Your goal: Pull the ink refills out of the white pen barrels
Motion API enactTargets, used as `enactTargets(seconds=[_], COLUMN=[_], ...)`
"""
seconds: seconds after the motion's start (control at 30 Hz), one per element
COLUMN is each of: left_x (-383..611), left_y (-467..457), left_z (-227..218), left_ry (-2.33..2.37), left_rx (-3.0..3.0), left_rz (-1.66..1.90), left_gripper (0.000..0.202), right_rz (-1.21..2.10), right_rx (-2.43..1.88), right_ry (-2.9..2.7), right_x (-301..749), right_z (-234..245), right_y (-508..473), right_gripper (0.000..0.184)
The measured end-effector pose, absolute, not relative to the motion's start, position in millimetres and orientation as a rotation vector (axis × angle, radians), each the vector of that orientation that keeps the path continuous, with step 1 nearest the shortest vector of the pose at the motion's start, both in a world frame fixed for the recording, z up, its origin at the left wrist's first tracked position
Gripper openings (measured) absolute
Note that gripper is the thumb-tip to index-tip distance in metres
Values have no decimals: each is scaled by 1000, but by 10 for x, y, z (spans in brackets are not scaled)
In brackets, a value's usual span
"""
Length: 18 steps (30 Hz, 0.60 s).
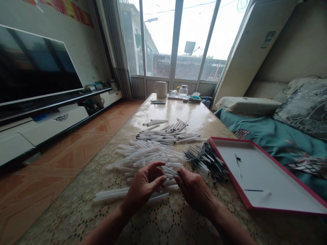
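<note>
A heap of clear pen barrels (pixel 148 154) lies on the table in front of me. My left hand (pixel 144 186) is curled over its near edge, fingers pinched on a barrel. Beside it, my right hand (pixel 194 191) rests back up at the heap, its fingertips tucked among the barrels; what they hold is hidden. To the right of the heap lies a pile of thin black refills (pixel 206 160). Farther back sits a row of assembled pens (pixel 166 132).
A red-rimmed white tray (pixel 265 170) with a few stray refills lies at the right. At the table's far end stand a kettle (pixel 161 89) and a glass jar (pixel 183 91). A sofa with teal cover (pixel 281 136) is at right, and a TV (pixel 33 64) at left.
</note>
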<state>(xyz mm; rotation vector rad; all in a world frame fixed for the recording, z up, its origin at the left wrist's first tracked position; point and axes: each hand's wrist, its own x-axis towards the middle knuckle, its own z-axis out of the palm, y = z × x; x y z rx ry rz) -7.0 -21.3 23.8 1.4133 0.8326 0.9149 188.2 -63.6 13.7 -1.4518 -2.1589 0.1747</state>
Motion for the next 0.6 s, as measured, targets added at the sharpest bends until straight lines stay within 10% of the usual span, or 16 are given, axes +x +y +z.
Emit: enactTargets(seconds=[0.6], left_x=[-172], left_y=[-92], left_z=[224], left_ry=[871], left_rx=[993], left_rz=[1001], left_gripper=[31], right_rz=[843], right_rx=[-1294], right_ry=[-1678], right_x=[2088], right_z=[48], right_y=[-564], right_gripper=[41])
